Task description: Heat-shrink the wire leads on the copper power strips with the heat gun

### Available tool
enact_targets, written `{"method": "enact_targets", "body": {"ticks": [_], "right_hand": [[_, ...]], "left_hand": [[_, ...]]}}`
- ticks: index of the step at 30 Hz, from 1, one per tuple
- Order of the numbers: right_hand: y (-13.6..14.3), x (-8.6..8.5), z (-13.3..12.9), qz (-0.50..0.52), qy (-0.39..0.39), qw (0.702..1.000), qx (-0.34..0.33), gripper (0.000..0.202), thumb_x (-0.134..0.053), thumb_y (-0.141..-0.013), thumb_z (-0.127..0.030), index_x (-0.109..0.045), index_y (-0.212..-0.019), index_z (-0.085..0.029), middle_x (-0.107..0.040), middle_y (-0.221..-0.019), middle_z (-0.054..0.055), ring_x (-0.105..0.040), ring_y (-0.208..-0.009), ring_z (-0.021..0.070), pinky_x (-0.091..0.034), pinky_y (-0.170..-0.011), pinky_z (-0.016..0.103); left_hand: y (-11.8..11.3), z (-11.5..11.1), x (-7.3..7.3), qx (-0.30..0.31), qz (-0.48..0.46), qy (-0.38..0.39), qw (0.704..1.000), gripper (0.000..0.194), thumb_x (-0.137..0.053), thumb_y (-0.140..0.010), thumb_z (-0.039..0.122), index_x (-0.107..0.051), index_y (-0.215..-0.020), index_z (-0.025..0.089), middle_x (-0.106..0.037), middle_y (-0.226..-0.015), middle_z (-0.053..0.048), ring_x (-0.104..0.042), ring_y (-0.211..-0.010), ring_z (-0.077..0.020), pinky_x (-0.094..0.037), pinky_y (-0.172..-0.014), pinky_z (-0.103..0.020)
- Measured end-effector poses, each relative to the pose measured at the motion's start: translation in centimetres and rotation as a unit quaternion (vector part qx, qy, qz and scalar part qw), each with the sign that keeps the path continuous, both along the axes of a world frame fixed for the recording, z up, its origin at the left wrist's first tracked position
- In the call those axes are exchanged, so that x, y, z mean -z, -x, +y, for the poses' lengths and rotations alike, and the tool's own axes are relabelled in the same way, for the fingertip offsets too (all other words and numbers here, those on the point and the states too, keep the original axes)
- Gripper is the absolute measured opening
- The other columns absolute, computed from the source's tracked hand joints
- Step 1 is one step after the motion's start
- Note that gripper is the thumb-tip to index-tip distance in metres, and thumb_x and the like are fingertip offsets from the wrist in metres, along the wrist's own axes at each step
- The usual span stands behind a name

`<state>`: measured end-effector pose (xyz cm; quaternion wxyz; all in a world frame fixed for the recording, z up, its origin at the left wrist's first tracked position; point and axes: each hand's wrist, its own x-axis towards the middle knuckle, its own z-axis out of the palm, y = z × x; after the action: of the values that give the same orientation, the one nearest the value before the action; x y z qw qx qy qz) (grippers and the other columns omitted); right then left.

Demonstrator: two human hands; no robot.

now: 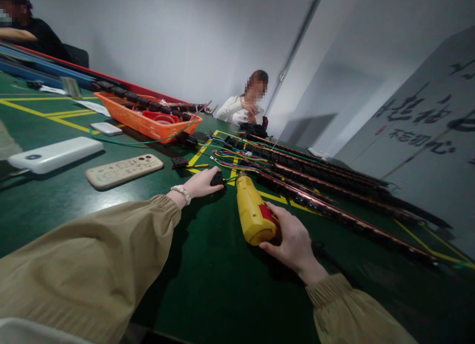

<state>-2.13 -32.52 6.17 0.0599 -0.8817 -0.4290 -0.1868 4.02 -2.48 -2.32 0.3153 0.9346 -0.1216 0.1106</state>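
Observation:
A yellow heat gun (pixel 252 210) with a red label is gripped in my right hand (pixel 291 237), its nozzle tilted away from me over the green table. Just left of the nozzle, my left hand (pixel 202 183) pinches a small black connector block (pixel 216 178). A green wire (pixel 230 178) runs from that block towards the nozzle. Beyond both hands lie bundles of coloured wires (pixel 233 161), leading to long copper-coloured bars (pixel 308 193) fitted with black parts. Another black piece (pixel 179 162) with a yellow-green wire rests behind my left wrist.
An orange basket (pixel 152 126) holds black parts and a red item. A patterned phone case (pixel 124 172), a white device (pixel 57 153) and a smaller white box (pixel 106 128) lie at the left. Two people sit across the green table (pixel 211 289), which has yellow tape lines.

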Motion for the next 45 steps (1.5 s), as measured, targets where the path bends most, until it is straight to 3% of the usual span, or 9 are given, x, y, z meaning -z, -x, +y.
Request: {"method": "enact_targets", "body": {"ticks": [4, 11, 29, 41, 45], "right_hand": [[0.7, -0.1, 1.1, -0.055, 0.013, 0.996, -0.069, 0.084, -0.061, -0.076, -0.055, -0.028, -0.14, -0.012, -0.04, -0.136, 0.015, -0.041, -0.123, 0.0254, -0.04, -0.098, 0.04], [0.6, -0.4, 1.2, -0.081, 0.027, 0.984, -0.154, 0.063, -0.065, -0.077, -0.037, -0.041, -0.133, -0.021, -0.038, -0.137, 0.014, -0.039, -0.126, 0.0282, -0.043, -0.099, 0.045], [2.3, -1.1, 1.9, -0.06, -0.008, 0.968, -0.243, 0.063, -0.071, -0.07, -0.038, -0.045, -0.123, -0.016, -0.043, -0.132, 0.017, -0.039, -0.126, 0.0315, -0.045, -0.097, 0.048], [2.7, -1.2, 2.1, -0.032, -0.037, 0.968, -0.245, 0.062, -0.068, -0.071, -0.035, -0.039, -0.123, -0.018, -0.049, -0.127, 0.015, -0.039, -0.127, 0.0294, -0.045, -0.097, 0.047], [2.4, -0.9, 2.3, -0.01, -0.039, 0.968, -0.247, 0.063, -0.069, -0.07, -0.042, -0.039, -0.122, -0.019, -0.046, -0.129, 0.014, -0.038, -0.128, 0.0295, -0.042, -0.099, 0.048]], "left_hand": [[0.0, 0.0, 0.0, -0.001, 0.0, -0.001, 1.0, 0.052, -0.05, -0.08, 0.053, -0.044, -0.116, 0.016, -0.058, -0.092, -0.009, -0.056, -0.081, -0.0222, -0.041, -0.065, -0.029], [-0.1, 0.0, 0.1, 0.002, 0.003, 0.001, 1.0, 0.052, -0.05, -0.079, 0.053, -0.044, -0.116, 0.016, -0.058, -0.094, -0.01, -0.057, -0.083, -0.0228, -0.042, -0.068, -0.03], [-0.1, 0.0, 0.2, -0.001, 0.003, -0.003, 1.0, 0.052, -0.051, -0.08, 0.051, -0.044, -0.117, 0.016, -0.058, -0.094, -0.01, -0.057, -0.083, -0.023, -0.043, -0.067, -0.03], [0.0, 0.1, 0.0, 0.003, 0.006, -0.004, 1.0, 0.051, -0.05, -0.08, 0.052, -0.044, -0.115, 0.017, -0.058, -0.095, -0.01, -0.057, -0.084, -0.0234, -0.042, -0.067, -0.03], [0.2, -0.1, -0.2, 0.015, -0.004, -0.029, 0.999, 0.05, -0.051, -0.079, 0.051, -0.043, -0.116, 0.018, -0.058, -0.095, -0.009, -0.058, -0.082, -0.0232, -0.042, -0.066, -0.03]]}}
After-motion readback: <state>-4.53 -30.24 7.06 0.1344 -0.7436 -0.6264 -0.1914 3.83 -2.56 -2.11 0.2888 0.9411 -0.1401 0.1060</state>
